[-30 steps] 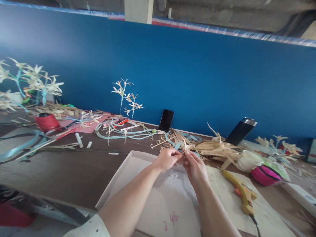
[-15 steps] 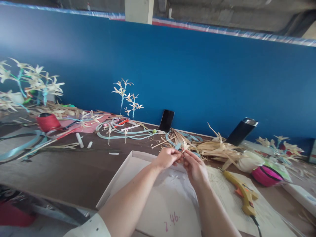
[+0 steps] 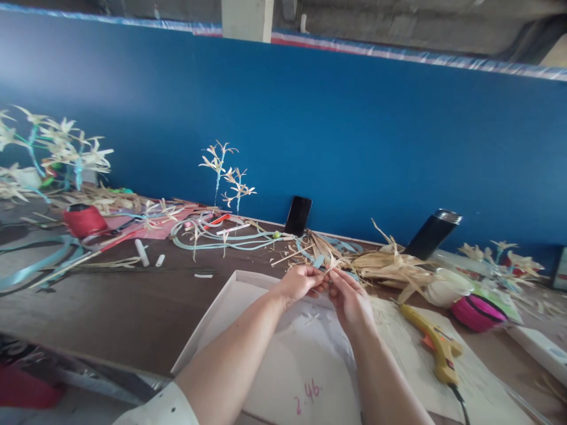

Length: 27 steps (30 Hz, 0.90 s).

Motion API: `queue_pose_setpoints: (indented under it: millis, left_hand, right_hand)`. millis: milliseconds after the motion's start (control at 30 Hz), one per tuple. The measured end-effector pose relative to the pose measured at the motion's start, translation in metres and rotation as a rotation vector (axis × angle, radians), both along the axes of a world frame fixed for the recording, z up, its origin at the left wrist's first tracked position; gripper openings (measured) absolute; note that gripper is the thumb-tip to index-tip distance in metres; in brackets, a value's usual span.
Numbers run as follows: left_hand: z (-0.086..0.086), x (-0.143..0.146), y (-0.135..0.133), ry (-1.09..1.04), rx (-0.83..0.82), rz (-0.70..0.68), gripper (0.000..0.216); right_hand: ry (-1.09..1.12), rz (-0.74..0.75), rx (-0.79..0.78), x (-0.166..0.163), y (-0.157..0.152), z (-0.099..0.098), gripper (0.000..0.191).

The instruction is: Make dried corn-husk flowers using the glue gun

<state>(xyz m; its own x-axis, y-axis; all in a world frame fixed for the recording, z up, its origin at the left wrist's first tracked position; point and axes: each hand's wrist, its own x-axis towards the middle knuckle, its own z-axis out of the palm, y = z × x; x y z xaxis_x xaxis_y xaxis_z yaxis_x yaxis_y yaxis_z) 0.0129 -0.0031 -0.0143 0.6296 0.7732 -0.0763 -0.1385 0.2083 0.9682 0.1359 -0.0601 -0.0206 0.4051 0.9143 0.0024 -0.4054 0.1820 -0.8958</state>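
Hands: left hand (image 3: 301,283) & right hand (image 3: 352,302) are together, fingertips meeting, both pinched on one small husk piece (image 3: 331,264). Thin strips fan out above the fingers. The piece is held in the air just over the far edge of the white box lid (image 3: 230,319); both forearms cross above the lid.
Worktop (image 3: 110,307): brown, carries the lid.
Husk pile (image 3: 390,265): loose dry strips, just beyond the lid's far-right corner.
Glue gun (image 3: 436,348): yellow w/ orange trigger, lying on paper right of the lid, no hand on it.
Black flask (image 3: 432,235): beyond the lid to the right, by the blue partition (image 3: 310,130).
Phone (image 3: 297,216): dark, propped vs. the same partition, straight beyond the lid.
Pale blue strips (image 3: 212,237): coiled, beyond the lid's far-left corner.
Red spool (image 3: 83,219): well left of the lid.
Marking: pink "2.46" on the lid's near part.
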Motion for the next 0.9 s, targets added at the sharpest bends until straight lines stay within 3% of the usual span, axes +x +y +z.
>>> queue_pose_setpoints:
  millis: [333,900]
  left_hand:
    - [-0.006,0.001,0.003,0.027,0.038,-0.013,0.033]
    - [0.007,-0.005,-0.002,0.065,0.072,-0.069,0.029]
  right_hand:
    - [-0.042,-0.003,0.023,0.001,0.002,-0.003,0.032]
    - [0.019,-0.022,0.017,0.001,0.002,-0.002,0.031]
